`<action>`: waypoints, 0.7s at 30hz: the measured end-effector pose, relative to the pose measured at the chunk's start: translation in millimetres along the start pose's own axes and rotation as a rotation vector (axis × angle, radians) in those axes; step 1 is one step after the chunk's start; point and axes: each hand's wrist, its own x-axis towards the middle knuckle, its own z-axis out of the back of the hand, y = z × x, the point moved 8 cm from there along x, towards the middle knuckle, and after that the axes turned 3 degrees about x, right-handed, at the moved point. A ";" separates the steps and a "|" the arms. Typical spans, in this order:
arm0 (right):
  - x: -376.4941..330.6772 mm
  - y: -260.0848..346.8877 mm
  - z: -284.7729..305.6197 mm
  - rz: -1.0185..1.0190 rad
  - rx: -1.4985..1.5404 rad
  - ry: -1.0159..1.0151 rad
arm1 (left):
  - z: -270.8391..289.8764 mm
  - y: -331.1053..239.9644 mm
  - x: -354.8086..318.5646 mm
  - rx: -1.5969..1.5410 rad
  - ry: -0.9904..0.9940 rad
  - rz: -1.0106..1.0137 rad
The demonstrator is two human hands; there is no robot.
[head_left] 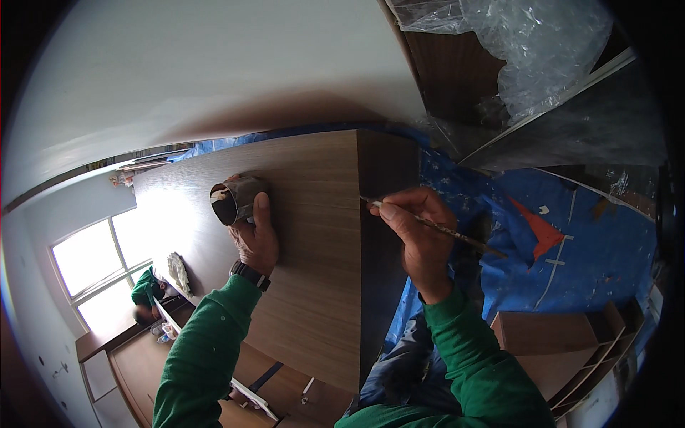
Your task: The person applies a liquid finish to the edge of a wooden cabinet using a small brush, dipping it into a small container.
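Wood-grain panel [314, 235]: brown laminate surface of a tall cabinet, filling the centre of the view; its front corner edge runs down the middle, with a darker side face to the right of it
Left hand [255, 239]: closed around a small cup, thumb laid up along the cup's side, remaining fingers wrapped behind it; heel of the hand close to the panel
Cup [235, 200]: small, grey-brown, tilted so that its dark mouth faces left; held against the far left part of the panel
Wristwatch [250, 274]: dark band on the left wrist, just above the green sleeve [207, 342]
Right hand [421, 235]: fingers pinched shut on a thin brush in a pen-like grip, thumb and forefinger near the front end of the handle
Brush [435, 228]: slender, paint-stained handle slanting down to the right past the hand; its pale tip sits at the panel's corner edge, touching or just beside it
Blue sheet [592, 257]: speckled blue covering on the right, with an orange-red patch and white marks
Clear plastic film [528, 50]: crumpled, far right, above a dark wooden opening
Window [93, 264]: bright, near left
Second person [146, 289]: green garment, low on the left beside the window, well apart from both hands
Shelving [564, 349]: brown open compartments, near right
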 end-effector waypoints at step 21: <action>-1.5 0.5 -1.9 -0.024 -0.016 -0.024 | 0.4 9.7 0.1 0.032 0.044 0.022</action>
